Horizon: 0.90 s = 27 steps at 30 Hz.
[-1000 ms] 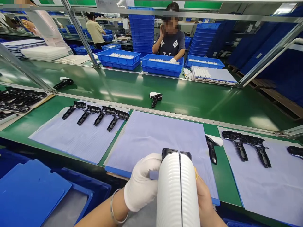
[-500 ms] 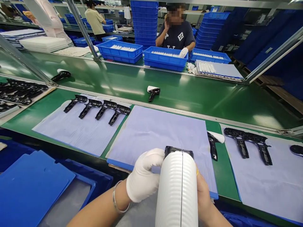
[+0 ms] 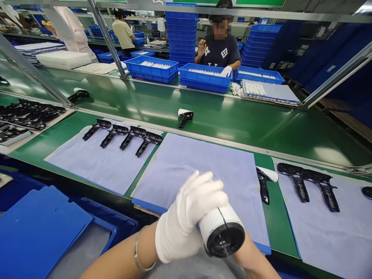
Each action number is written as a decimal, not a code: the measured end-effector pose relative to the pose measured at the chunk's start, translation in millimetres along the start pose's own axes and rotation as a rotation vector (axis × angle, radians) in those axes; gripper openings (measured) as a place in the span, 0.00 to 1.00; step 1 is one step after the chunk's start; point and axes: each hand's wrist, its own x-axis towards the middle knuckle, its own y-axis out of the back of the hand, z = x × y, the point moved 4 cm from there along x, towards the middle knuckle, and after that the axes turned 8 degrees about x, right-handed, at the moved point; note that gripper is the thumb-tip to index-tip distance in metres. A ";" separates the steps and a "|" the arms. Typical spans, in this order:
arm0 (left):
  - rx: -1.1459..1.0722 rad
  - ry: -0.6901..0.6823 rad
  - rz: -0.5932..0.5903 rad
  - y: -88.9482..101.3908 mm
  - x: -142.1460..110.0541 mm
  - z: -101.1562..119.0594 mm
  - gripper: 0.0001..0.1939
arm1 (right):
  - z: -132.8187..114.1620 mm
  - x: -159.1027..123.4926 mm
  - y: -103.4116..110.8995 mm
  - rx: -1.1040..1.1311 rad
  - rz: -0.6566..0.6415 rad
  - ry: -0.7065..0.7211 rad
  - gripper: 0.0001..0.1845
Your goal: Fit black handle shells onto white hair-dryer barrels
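Observation:
A hair dryer (image 3: 213,224) with a white ribbed barrel and a black round end is held close to me, that end tilted down toward me. My left hand (image 3: 193,213), in a white glove with a bracelet at the wrist, is closed over the top and left side of the barrel. Bare, my right hand (image 3: 243,243) is at the barrel's right side; its fingers are hidden behind the dryer. Under both hands spreads a lilac cloth mat (image 3: 209,155). A black and white dryer (image 3: 263,186) lies just right of this mat.
Black dryer shells lie in a row (image 3: 124,135) on the left mat, and black shells (image 3: 308,178) lie on the right mat. One dryer (image 3: 185,116) rests on the green belt (image 3: 139,100). A co-worker (image 3: 219,50) stands behind blue bins (image 3: 203,79). Metal posts (image 3: 106,35) frame the line.
The dryer has tipped, so its black round end now faces me. My left hand has moved from beside its far end onto the barrel; my right fingers have gone behind it.

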 end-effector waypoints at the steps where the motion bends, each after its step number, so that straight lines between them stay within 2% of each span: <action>1: 0.025 -0.048 -0.050 3.0 4.2 4.2 0.38 | 2.6 -0.6 -1.4 0.039 -0.031 -0.027 0.24; 3: 0.002 -0.089 -0.150 8.1 11.2 7.8 0.35 | 9.3 -2.8 -3.9 0.183 -0.099 -0.095 0.22; 5: -0.135 -0.026 -0.190 13.3 16.2 2.9 0.41 | 17.5 -6.0 -6.6 0.397 -0.159 -0.220 0.24; 7: -0.357 0.177 -0.222 13.7 17.7 -11.3 0.48 | 23.9 -10.2 -10.6 0.622 -0.214 -0.414 0.27; 8: -0.485 0.308 -0.236 11.4 16.6 -20.1 0.46 | 25.0 -12.0 -12.0 0.703 -0.222 -0.500 0.27; 10: -0.705 0.530 -0.240 3.0 11.7 -35.9 0.33 | 23.2 -13.6 -13.4 0.771 -0.193 -0.608 0.24; 12: -0.842 0.642 -0.188 -7.6 6.0 -47.7 0.22 | 18.4 -12.7 -14.0 0.764 -0.138 -0.625 0.22; 13: -0.889 0.665 -0.159 -13.8 2.9 -52.1 0.20 | 15.9 -12.1 -15.0 0.749 -0.115 -0.618 0.22; 17: -1.117 0.742 -0.185 -45.6 -13.0 -58.8 0.30 | 5.7 -12.0 -26.4 0.681 -0.173 -0.533 0.28; 19: -1.186 0.774 -0.182 -57.6 -20.1 -58.2 0.25 | 0.2 -14.1 -35.4 0.667 -0.265 -0.527 0.29; 22: -1.245 0.806 -0.132 -66.8 -27.1 -55.0 0.18 | -8.9 -15.5 -46.2 0.730 -0.341 -0.560 0.27; 25: -1.309 0.831 -0.093 -69.3 -31.1 -53.3 0.20 | -16.8 -15.5 -51.6 0.813 -0.414 -0.579 0.24; 27: -1.359 0.851 -0.083 -68.3 -32.3 -54.4 0.23 | -18.8 -16.5 -48.2 0.779 -0.406 -0.555 0.23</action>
